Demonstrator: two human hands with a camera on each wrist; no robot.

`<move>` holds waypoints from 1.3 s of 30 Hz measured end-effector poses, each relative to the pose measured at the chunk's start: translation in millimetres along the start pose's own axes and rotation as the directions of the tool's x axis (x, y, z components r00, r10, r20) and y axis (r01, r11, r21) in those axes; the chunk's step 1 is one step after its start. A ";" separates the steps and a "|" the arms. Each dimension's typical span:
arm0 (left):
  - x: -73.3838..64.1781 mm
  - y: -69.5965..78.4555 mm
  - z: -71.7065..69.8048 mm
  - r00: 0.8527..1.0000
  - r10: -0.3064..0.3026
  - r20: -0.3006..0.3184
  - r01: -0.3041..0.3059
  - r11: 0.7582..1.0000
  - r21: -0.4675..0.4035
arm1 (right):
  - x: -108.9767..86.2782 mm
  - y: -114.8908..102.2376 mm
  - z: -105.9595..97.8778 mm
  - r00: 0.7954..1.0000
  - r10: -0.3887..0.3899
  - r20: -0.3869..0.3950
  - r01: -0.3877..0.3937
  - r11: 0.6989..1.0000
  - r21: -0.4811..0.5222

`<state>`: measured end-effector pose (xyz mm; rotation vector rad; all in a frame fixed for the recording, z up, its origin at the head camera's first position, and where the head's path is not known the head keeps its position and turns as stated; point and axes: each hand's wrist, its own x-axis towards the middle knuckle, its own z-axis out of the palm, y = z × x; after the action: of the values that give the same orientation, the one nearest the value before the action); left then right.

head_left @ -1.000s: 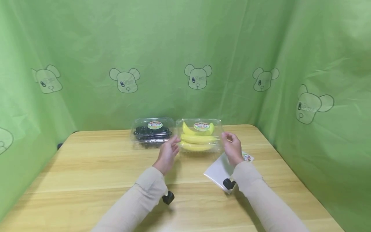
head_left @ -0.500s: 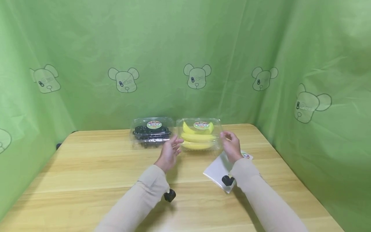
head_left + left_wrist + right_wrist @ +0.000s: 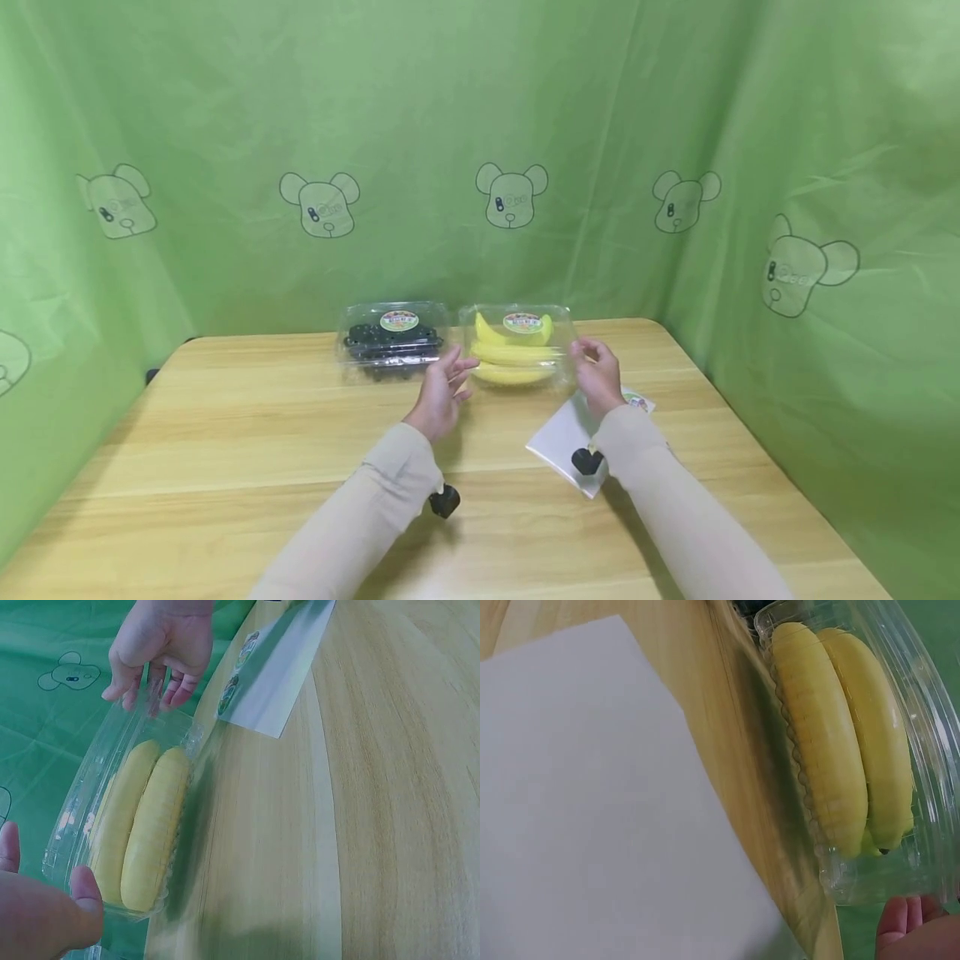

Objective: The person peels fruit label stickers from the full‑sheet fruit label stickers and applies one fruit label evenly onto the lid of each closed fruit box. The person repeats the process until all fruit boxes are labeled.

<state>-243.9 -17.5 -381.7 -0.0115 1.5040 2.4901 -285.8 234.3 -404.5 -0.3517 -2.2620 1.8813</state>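
Observation:
In the head view a clear plastic clamshell box (image 3: 465,321) of yellow bananas (image 3: 517,354) sits near the table's back edge, lid down, with a round label (image 3: 522,322) on top. My right hand (image 3: 597,379) holds its right end, thumb and fingers curled at the edge. At the opposite end my left hand (image 3: 440,390) has its fingers extended beside the box's front left corner. The left wrist view shows the left thumb (image 3: 86,889) up at the near end. To the left stands a second clear box (image 3: 442,312) with dark, grape-like fruit (image 3: 393,342).
A white sheet (image 3: 558,446) with round stickers (image 3: 636,402) lies on the wooden table (image 3: 247,442), partly under my right forearm. Green curtain (image 3: 420,100) encloses the back and sides, close behind both boxes. A dark camera hangs at each cuff.
My left hand has shifted slightly right, and its fingers overlap the banana box's corner more. The gap between the two boxes has widened a little. The right hand has barely moved.

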 end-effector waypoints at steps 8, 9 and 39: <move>5.5 -1.2 0.1 1.000 -0.012 -0.015 0.012 1.000 -0.010 | 6.4 0.5 -0.8 1.000 0.008 0.018 -0.008 1.000 0.016; 5.8 -1.3 0.4 1.000 -0.012 -0.013 0.012 1.000 -0.011 | 6.8 0.5 -0.8 1.000 0.005 0.019 -0.005 1.000 0.014; 25.0 -0.1 5.1 0.999 -0.039 -0.031 0.040 0.998 0.046 | 24.8 4.5 11.6 1.000 0.018 -0.013 -0.018 0.999 0.028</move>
<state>-267.6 -8.2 -382.5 -0.0703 1.5573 2.4343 -312.5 231.4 -411.4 -0.3801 -2.2296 1.9111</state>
